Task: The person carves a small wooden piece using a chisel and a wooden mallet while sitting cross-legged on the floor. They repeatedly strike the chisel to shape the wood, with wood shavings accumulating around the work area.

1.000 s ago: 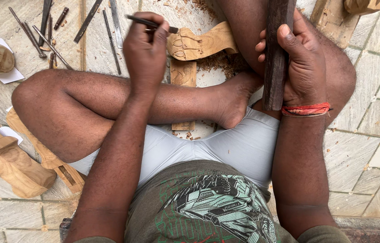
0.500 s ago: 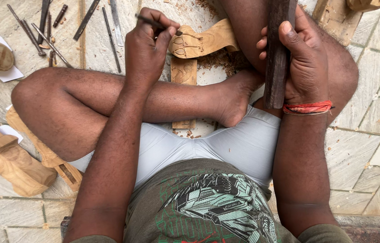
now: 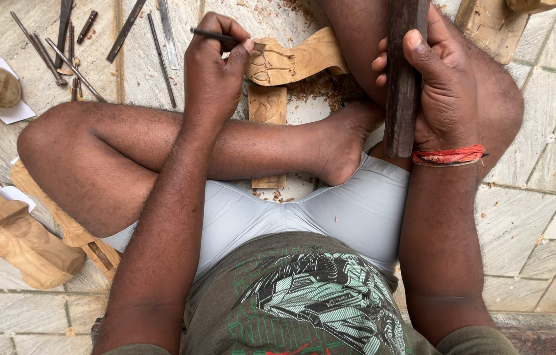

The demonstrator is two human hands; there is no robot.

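Pinching a thin chisel in left hand, right hand clasping, seemingly, a wooden mallet

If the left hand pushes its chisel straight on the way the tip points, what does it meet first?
The left hand aims the thin chisel rightward; its tip seems already at the carved wooden piece, so that comes first, though contact is unclear.

Lighting: soft, even daylight; source direction cannot be told. No glare. Shadows: faint and diffuse, darkest under the crossed legs and beneath the carved wooden piece. Tiled floor pale and slightly washed toward the top left. Sharpness: good at centre; left hand and right hand crisp. Edges: mild wide-angle stretching; shirt at the bottom slightly soft.
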